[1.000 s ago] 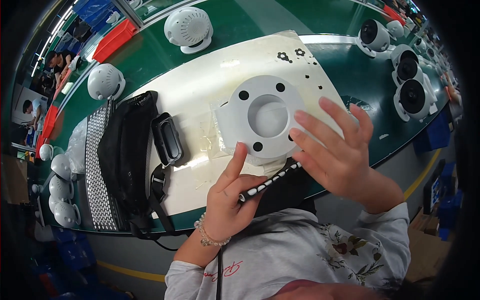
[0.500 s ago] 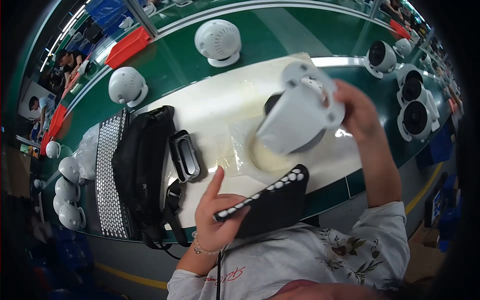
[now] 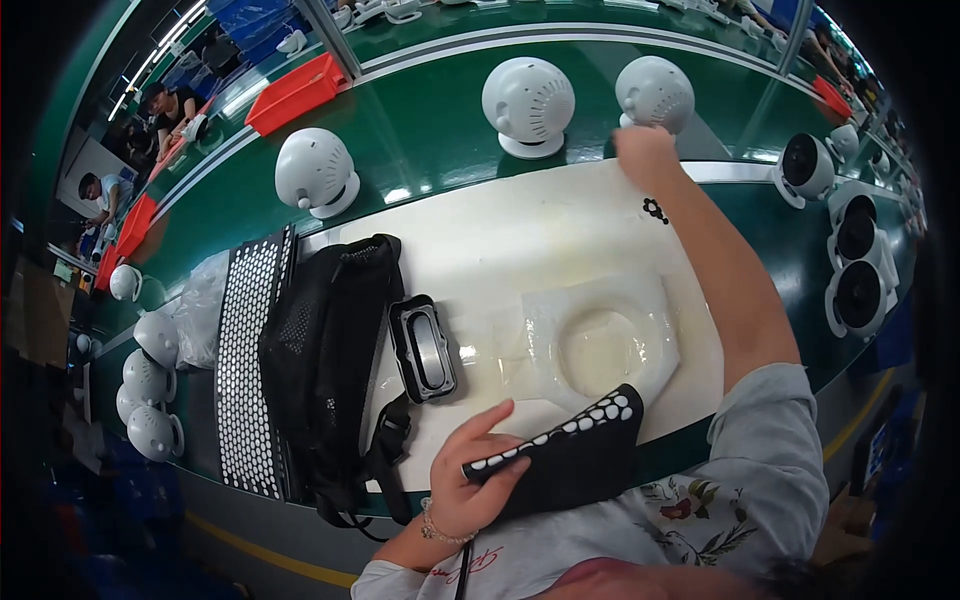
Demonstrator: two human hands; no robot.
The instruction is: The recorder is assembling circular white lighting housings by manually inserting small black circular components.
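Observation:
At the far side, my right hand (image 3: 648, 158) is stretched out to a white ball-shaped device (image 3: 656, 92) standing upright on the green surface. The hand is closed around its foot, which it mostly hides. Close to my body, my left hand (image 3: 474, 470) pinches a black sheet (image 3: 572, 452) dotted with white hexagons along its raised edge. Its index finger points outward. Beyond the sheet, a translucent ring-shaped pad (image 3: 655, 352) lies on the white board (image 3: 470, 235). A small open black case with a metallic inside (image 3: 424, 348) rests left of the pad.
A black mesh bag with straps (image 3: 335, 345) and a white-dotted sheet (image 3: 246, 375) lie at the left. More ball-shaped devices (image 3: 528, 100) stand along the far side and at both ends. A red tray (image 3: 295, 93) sits farther back; other people work beyond.
My right hand has carried the white device away from above the ring-shaped pad to the far side, where it now stands upright. My left hand still holds the dotted sheet.

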